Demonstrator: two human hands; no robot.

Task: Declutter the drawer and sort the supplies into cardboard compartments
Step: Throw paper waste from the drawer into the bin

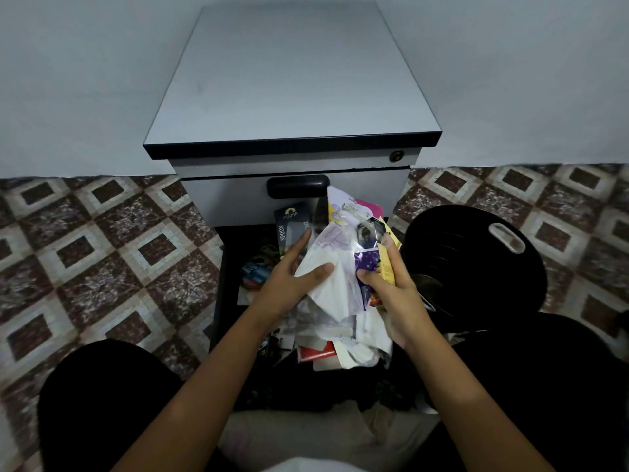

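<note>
It looks like the emptying step: above the open drawer (232, 240), the left hand (289, 282) pinches white papers (328, 289), the right hand (396, 294) curls round shiny packets (367, 261) beside them, and next both must carry these to cardboard compartments, unseen here.

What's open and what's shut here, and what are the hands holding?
Bottom drawer: pulled open, full of clutter.
Middle drawer: shut.
Left hand: grips white papers.
Right hand: grips bright packets.
Spoon box: on end in the open drawer.
</note>
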